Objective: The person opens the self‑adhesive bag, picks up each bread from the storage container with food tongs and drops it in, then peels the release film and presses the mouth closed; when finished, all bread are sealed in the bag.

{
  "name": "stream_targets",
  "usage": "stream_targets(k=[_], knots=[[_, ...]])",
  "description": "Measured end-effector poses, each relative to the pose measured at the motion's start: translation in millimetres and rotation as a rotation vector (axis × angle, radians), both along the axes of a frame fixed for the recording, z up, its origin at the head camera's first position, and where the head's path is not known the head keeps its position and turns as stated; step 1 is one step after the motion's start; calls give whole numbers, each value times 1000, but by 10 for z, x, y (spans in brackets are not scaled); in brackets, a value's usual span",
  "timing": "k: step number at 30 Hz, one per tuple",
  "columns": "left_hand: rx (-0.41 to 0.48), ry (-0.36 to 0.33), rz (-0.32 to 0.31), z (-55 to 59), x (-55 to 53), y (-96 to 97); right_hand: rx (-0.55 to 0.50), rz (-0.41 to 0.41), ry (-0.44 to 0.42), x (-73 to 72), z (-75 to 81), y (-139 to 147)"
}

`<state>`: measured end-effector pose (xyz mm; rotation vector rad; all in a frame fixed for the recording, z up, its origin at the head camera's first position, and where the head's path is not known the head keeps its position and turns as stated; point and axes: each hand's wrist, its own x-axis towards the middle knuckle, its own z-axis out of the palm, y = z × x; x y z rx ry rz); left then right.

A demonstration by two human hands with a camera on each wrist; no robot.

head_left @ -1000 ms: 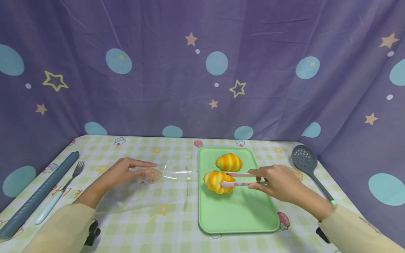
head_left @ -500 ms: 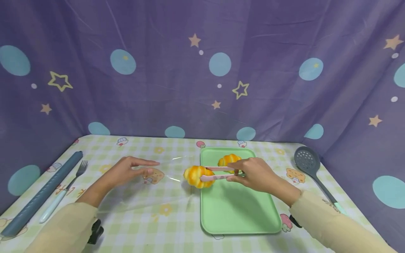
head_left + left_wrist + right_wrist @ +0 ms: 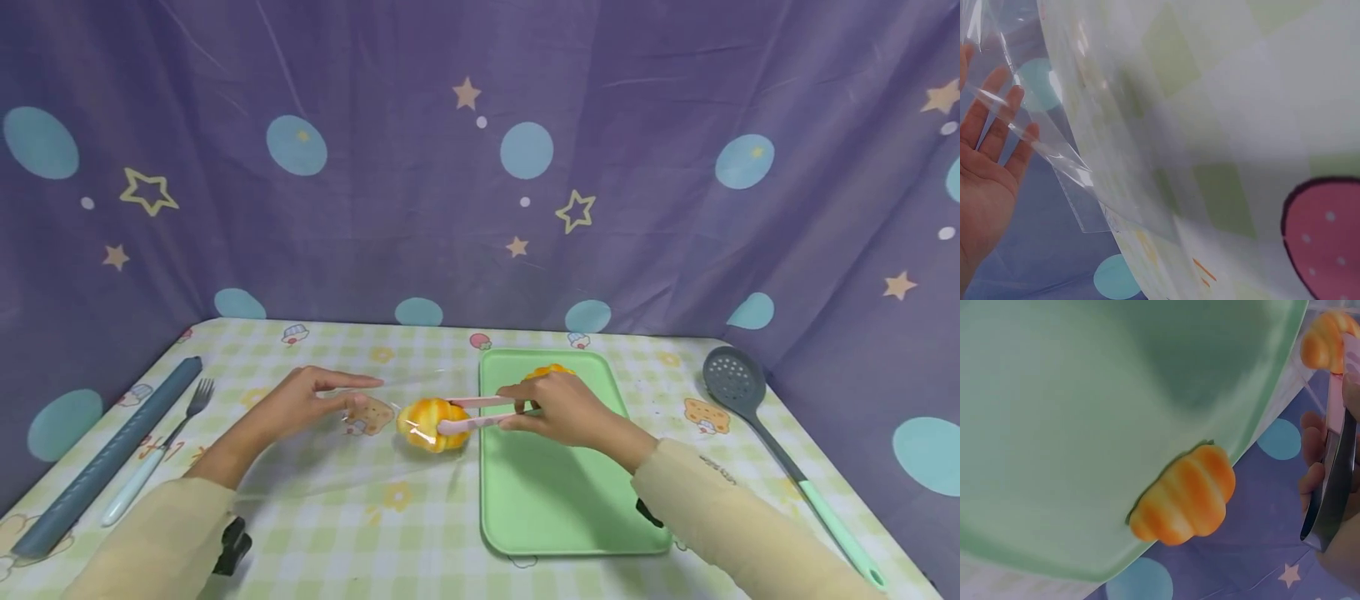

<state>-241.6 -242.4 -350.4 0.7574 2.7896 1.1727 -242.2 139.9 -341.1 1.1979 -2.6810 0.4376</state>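
Note:
My right hand grips a pair of tongs with pink tips; its metal handle shows in the right wrist view. Between the tips is a croissant-shaped bread roll, left of the tray and with film glare across its front. A clear plastic bag spreads around that spot, hard to see in the head view. My left hand is at the bag, thumb and fingers spread apart. Its fingers look fairly straight, seen through or against the film. A second bread roll lies on the green tray.
At the left lie a dark blue-grey rod-like tool and a fork with a pale handle. A slotted skimmer with a mint handle lies along the right. Behind the checked tablecloth hangs a purple curtain.
The right hand has carried the roll in the tongs leftward off the tray to the clear bag. The left hand has stayed in nearly the same place with its fingers spread.

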Motion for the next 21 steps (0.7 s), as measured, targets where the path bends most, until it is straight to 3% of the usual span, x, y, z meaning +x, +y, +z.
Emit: stream_targets(k=[7, 21], knots=[[-3, 11, 4, 32, 16, 10, 9, 13, -121, -66, 28, -182], [26, 14, 10, 22, -11, 33, 77, 45, -224, -179, 77, -550]])
